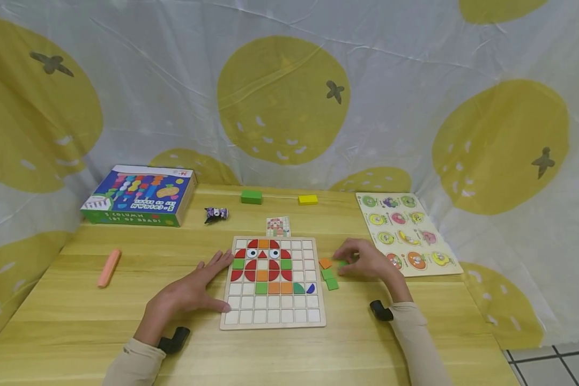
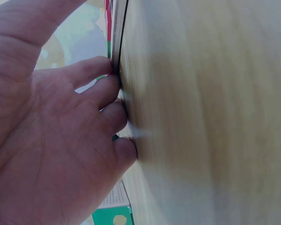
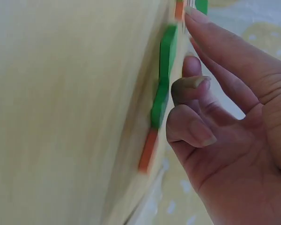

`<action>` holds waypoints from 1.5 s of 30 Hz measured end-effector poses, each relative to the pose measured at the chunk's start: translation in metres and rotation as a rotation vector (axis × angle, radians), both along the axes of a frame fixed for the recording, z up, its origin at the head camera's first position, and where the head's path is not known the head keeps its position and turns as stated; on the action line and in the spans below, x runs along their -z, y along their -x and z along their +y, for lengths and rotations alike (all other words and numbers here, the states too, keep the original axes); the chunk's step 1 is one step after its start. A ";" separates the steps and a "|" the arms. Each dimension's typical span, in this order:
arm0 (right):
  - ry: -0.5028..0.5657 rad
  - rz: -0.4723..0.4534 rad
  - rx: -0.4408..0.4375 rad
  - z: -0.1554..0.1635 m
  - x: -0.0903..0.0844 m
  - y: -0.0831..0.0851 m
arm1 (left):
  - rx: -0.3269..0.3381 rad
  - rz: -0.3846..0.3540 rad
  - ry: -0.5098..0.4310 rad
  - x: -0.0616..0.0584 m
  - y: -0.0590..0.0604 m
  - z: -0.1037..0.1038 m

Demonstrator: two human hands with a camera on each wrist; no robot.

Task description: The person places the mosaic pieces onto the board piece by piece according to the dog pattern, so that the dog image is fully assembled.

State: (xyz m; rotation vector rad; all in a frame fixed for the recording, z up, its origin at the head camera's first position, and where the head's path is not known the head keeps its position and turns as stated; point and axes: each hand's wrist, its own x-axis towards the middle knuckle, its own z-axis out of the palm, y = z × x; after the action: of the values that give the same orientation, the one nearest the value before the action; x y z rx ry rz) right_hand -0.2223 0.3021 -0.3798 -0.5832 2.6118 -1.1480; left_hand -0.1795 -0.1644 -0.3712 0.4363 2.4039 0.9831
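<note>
Left hand [image 1: 190,292] lies flat on the table [image 1: 77,321], fingers straight, fingertips against the left edge of the puzzle board [image 1: 273,316]. Right hand [image 1: 366,259] rests just right of the board with fingers loosely bent over loose tiles: an orange tile [image 1: 325,263] and green tiles [image 1: 330,279]. Whether it pinches one, cannot tell.

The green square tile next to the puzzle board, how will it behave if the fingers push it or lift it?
The green square tile looks flat and rigid, probably wood, so it should slide on the table rather than roll or tip. It seems thin and light, so lifting likely needs a fingertip pinch at its edges. The right hand hovers by the loose tiles.
</note>
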 end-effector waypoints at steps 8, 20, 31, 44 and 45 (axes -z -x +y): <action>-0.014 0.022 0.028 0.016 0.001 -0.001 | -0.001 -0.005 0.005 -0.001 0.000 0.000; -0.038 0.022 -0.009 0.015 0.003 0.002 | 0.010 0.022 0.005 -0.004 -0.002 0.000; -0.034 -0.039 0.039 0.012 -0.001 0.000 | 0.013 0.022 0.005 -0.004 -0.002 0.002; -0.008 0.008 0.041 0.003 -0.001 0.003 | 0.002 0.002 0.004 -0.004 -0.001 0.001; 0.001 0.014 0.039 0.001 -0.001 0.003 | 0.000 0.000 0.005 -0.004 -0.001 0.001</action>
State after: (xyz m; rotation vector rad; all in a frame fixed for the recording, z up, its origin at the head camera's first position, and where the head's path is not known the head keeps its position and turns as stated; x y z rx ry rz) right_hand -0.2258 0.3028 -0.3784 -0.5450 2.6452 -1.1614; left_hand -0.1787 -0.1632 -0.3676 0.4340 2.4058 0.9771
